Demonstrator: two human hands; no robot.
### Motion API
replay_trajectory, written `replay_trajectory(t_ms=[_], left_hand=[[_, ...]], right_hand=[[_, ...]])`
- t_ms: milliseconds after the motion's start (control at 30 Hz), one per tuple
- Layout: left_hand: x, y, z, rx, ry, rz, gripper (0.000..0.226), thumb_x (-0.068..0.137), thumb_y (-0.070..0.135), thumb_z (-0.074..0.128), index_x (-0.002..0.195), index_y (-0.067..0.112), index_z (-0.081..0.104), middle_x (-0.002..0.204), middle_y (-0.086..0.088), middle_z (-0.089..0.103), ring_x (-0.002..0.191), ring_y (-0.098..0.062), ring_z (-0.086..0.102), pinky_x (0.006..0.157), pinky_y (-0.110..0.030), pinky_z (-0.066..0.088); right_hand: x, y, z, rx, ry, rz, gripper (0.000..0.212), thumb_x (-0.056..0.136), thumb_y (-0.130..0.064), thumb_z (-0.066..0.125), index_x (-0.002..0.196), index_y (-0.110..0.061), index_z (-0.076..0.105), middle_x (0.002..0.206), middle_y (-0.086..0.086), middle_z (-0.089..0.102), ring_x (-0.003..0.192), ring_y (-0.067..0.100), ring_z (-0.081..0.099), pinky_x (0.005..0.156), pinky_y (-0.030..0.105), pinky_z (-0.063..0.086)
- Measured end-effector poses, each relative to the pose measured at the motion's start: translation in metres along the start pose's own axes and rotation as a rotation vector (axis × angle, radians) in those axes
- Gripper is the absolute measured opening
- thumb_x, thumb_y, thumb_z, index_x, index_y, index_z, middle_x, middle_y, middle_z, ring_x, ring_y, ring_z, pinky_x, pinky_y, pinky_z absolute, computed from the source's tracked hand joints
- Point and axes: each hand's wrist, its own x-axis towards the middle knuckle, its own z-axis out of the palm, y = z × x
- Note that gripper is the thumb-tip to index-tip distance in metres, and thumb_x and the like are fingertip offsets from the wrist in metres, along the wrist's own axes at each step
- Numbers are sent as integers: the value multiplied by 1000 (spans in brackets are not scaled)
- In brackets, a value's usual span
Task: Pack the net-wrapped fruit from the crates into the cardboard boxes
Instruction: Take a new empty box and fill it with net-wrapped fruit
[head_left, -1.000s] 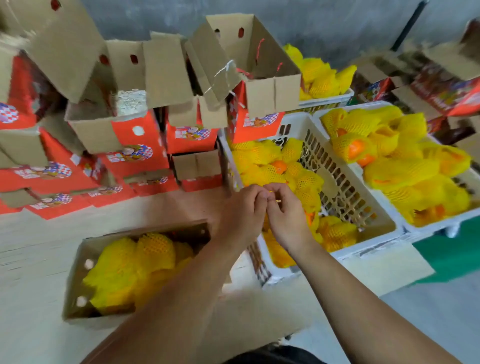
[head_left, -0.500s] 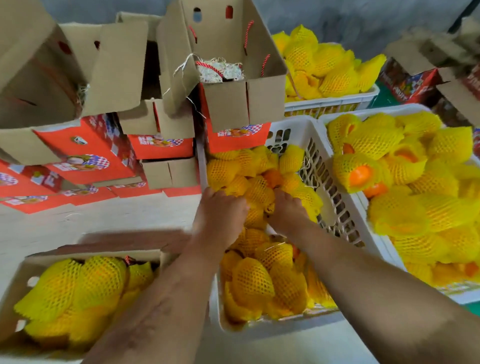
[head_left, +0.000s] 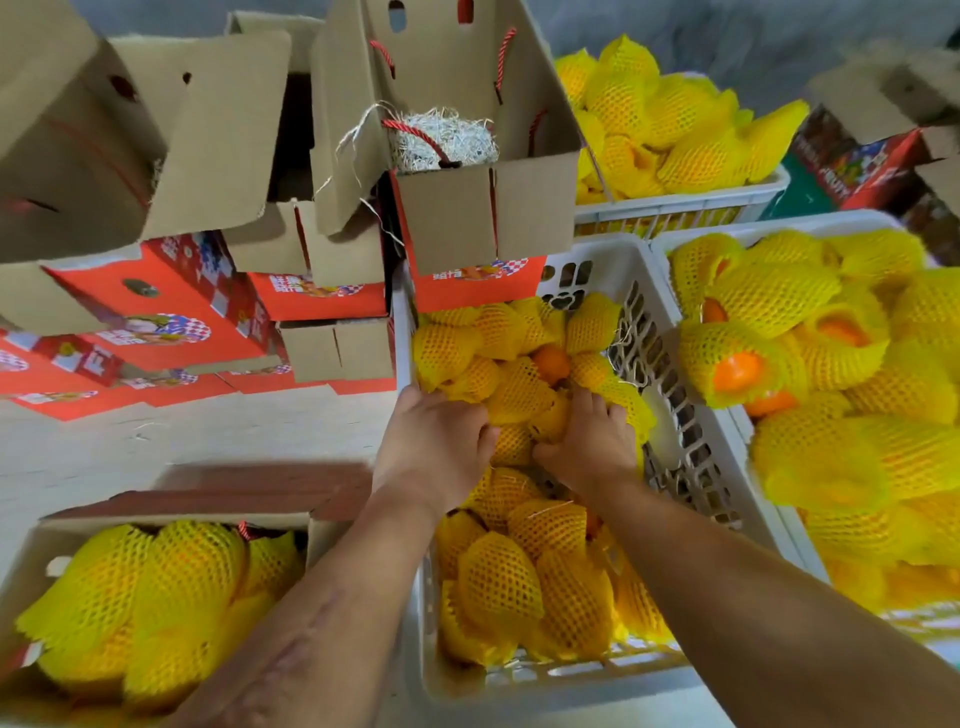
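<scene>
Left hand (head_left: 434, 447) and right hand (head_left: 589, 447) reach forward, fingers curled.

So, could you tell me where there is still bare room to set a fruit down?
The pale tabletop between the stacked red boxes and the open box is bare. That box, the near crate holding both hands, left hand and right hand, and the right crate are crowded.

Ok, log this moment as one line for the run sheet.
phase: picking | left hand: on netted fruit in middle crate | right hand: same pile | open box: partly filled
</scene>
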Motion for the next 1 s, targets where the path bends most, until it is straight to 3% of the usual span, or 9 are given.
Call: replay_trajectory(t_ms=[133,233,400,467,567,700,833,933,1000], left_hand=[[0,-2,3,-135,63,-15,45,101,64,35,101,31,65,79,12,68,87,-15,60,92,-36,36],[-2,-1,1,-250,162,14,60,101,70,28,124,29,65,90,12,75,91,-16,66,96,-42,43],[-27,-6,-9,-983,273,75,42,107,59,35,98,33,67,66,5,61,60,-14,57,60,-40,46],[-47,-4,-17,-1317,308,-7,25,107,40,44,100,37,68,83,16,72,72,2,65,66,-23,54],[-81,-11,-28,-1542,378,-199,22,104,42,46,106,35,66,99,33,73,94,12,67,78,-8,50],[-132,-69,-33,-1546,396,-224,36,102,55,42,103,39,74,98,22,76,87,6,69,72,-10,51],[-179,-146,-35,-1457,301,-255,33,98,58,49,96,35,73,87,17,73,79,3,65,72,-19,52],[-207,-207,-27,-1207,178,-207,43,97,64,47,101,28,69,85,14,71,79,3,63,74,-21,48],[-221,-242,-20,-940,125,-216,34,103,56,51,114,30,69,98,14,73,88,-2,65,79,-25,49]], right_hand=[[-18,-2,-25,437,-14,128,88,74,-48,77,147,-21,36,135,8,57,121,32,55,95,47,51],[-41,-15,-53,852,-90,137,93,79,-42,79,152,-26,24,117,5,63,91,20,65,63,32,52],[-99,-65,-83,1072,-99,-55,54,83,-48,81,127,-21,66,121,7,73,112,26,68,94,53,56],[-125,-89,-87,1246,-79,-128,28,89,-34,78,114,-23,72,111,3,76,105,22,72,91,45,58],[-159,-132,-84,1312,-95,-174,44,88,-39,75,126,-20,63,119,6,72,115,23,68,102,45,54],[-195,-196,-62,1353,-126,-177,46,87,-33,73,129,-22,57,118,9,71,111,26,69,87,41,61],[-222,-255,-24,1287,-178,-129,27,100,-30,56,118,-49,60,91,-46,64,89,-29,55,76,-3,43],[-234,-284,7,1023,-41,7,20,91,-38,69,108,-30,63,72,-28,63,63,-28,52,54,-2,37],[-241,-293,25,732,37,-13,32,90,-42,72,116,-29,58,80,-16,61,72,-17,61,58,4,39]])
